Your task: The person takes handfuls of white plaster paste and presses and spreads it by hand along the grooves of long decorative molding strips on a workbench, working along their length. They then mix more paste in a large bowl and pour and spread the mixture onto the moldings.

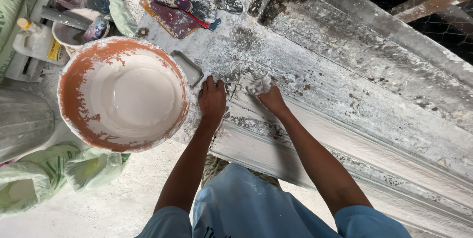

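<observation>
1. The left hand (212,99) lay flat and open on the plaster-caked bench (315,78), fingers spread.
2. The right hand (270,98) was closed around a white wad (258,86), pressing it on the bench just beside the left hand.
3. A basin (74,87) of white slurry stood near the left hand.
4. A trowel (187,66) lay between basin and hand.

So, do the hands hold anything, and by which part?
The right hand grips a small white wad in its fingertips, pressed on the moulding. The left hand holds nothing; it lies flat.
</observation>
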`<state>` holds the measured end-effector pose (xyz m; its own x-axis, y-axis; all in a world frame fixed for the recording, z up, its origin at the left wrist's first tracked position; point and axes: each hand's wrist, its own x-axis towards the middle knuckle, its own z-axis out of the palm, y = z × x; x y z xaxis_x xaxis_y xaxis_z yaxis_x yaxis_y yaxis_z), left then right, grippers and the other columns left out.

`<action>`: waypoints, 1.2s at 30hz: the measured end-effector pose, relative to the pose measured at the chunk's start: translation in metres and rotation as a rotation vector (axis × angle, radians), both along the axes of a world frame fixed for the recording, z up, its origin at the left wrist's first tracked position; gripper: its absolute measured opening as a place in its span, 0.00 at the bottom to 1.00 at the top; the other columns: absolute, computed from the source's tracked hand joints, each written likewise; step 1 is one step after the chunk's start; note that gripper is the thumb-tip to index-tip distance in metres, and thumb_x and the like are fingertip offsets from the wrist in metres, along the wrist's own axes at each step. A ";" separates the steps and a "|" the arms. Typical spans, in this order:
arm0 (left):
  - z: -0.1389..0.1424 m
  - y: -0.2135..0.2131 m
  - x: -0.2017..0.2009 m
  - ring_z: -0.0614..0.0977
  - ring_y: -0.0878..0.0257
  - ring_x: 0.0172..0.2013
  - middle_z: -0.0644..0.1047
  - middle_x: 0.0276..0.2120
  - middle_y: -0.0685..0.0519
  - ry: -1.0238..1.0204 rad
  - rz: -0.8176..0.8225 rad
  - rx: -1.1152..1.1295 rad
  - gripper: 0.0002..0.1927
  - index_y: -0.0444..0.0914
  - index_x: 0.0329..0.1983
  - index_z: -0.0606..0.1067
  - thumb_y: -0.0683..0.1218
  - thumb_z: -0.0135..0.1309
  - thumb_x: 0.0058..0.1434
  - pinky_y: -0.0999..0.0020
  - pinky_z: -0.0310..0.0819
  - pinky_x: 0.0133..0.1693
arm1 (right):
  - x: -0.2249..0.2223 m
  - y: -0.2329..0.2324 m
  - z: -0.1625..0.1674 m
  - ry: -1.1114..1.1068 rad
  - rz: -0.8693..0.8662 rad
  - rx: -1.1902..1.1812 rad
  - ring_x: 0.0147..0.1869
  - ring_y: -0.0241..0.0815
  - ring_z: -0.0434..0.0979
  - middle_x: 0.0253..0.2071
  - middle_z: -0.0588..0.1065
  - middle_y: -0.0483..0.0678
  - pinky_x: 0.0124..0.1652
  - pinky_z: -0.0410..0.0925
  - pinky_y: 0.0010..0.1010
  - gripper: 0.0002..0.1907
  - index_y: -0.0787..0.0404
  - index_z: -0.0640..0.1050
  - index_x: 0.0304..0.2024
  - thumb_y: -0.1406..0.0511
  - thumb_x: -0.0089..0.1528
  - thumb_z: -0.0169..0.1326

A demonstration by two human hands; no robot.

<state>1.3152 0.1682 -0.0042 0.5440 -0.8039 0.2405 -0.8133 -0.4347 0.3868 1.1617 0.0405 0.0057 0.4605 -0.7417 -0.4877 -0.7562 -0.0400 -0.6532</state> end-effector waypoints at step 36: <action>-0.022 0.012 -0.025 0.54 0.51 0.73 0.65 0.70 0.47 -0.051 -0.605 0.318 0.27 0.35 0.62 0.71 0.57 0.45 0.68 0.28 0.41 0.67 | -0.114 0.007 -0.037 -0.190 -0.295 -0.008 0.48 0.41 0.82 0.49 0.82 0.54 0.46 0.75 0.33 0.16 0.64 0.78 0.54 0.68 0.63 0.59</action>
